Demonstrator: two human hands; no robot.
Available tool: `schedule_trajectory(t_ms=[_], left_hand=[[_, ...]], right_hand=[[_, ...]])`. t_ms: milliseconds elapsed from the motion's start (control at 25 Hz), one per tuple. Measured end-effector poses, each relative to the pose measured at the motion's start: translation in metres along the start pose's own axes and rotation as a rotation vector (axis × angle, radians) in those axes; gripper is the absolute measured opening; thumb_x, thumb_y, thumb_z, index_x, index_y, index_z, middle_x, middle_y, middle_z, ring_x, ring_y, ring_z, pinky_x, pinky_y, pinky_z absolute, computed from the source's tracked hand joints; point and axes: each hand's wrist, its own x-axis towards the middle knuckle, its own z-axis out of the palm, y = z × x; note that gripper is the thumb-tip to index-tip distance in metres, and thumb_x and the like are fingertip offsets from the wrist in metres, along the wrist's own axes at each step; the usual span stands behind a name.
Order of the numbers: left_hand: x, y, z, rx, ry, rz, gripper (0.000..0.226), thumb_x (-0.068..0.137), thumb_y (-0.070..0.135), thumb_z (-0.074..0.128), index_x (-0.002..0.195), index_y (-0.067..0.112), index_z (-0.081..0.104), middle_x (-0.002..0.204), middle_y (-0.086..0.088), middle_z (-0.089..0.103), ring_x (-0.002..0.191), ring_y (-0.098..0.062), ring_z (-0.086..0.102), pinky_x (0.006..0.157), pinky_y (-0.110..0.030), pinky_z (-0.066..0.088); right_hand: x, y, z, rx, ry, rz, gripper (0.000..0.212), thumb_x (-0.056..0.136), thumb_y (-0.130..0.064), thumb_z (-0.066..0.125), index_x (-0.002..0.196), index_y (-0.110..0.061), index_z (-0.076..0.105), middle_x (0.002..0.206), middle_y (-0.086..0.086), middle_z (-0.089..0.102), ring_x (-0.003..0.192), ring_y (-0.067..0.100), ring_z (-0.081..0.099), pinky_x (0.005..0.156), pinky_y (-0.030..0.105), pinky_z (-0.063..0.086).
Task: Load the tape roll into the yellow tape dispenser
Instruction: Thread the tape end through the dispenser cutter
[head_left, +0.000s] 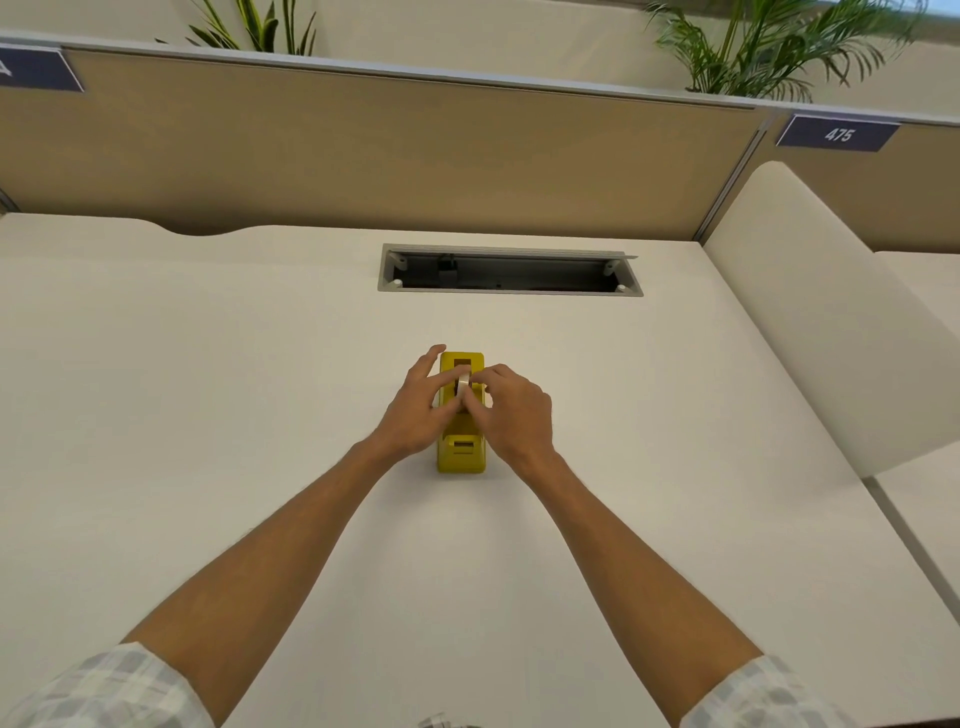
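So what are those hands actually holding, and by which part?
The tape roll, standing on edge over the yellow tape dispenser. The right hand pinches its rim; the left hand touches its left side, upper fingers spread.

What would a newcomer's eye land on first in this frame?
The yellow tape dispenser at mid-desk, with both hands closed in on the pale tape roll sitting in it: left hand, right hand. Behind it, an open cable tray cuts into the white desk.

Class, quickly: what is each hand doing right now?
Left hand: pinches the tape roll, other fingers spread.
Right hand: curled on the roll over the dispenser.
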Motion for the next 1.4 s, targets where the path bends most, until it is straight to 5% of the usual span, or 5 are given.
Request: schedule_trajectory(t_ms=[360,760,1400], left_hand=[[0.008,0.002,-0.004,0.087,0.048,-0.023,0.044,0.097,0.034,0.047,0.139,0.021,0.046,0.157,0.001,0.026,0.146,-0.021,0.017,0.116,-0.051,0.025],[0.001,0.004,-0.004,0.053,0.082,-0.008,0.047,0.088,0.034,0.062,0.133,0.028,0.05,0.156,0.002,0.027,0.146,-0.021,0.018,0.115,-0.048,0.024],[0.005,0.004,-0.002,0.077,0.01,-0.033,0.052,0.091,0.038,0.055,0.139,0.022,0.045,0.158,-0.001,0.022,0.146,-0.022,0.016,0.117,-0.05,0.023]], right_hand=[[0.009,0.0,0.002,0.011,-0.063,0.037,0.025,0.092,-0.038,0.056,0.096,-0.019,0.072,0.092,-0.002,0.072,0.082,0.02,0.066,0.069,0.035,0.052],[0.012,-0.001,-0.001,0.018,-0.075,0.041,0.024,0.092,-0.034,0.056,0.098,-0.017,0.072,0.095,0.0,0.073,0.083,0.021,0.067,0.071,0.036,0.052],[0.015,0.001,-0.004,-0.046,-0.103,0.023,0.027,0.095,-0.036,0.053,0.101,-0.018,0.071,0.099,-0.002,0.072,0.086,0.021,0.066,0.073,0.036,0.051]])
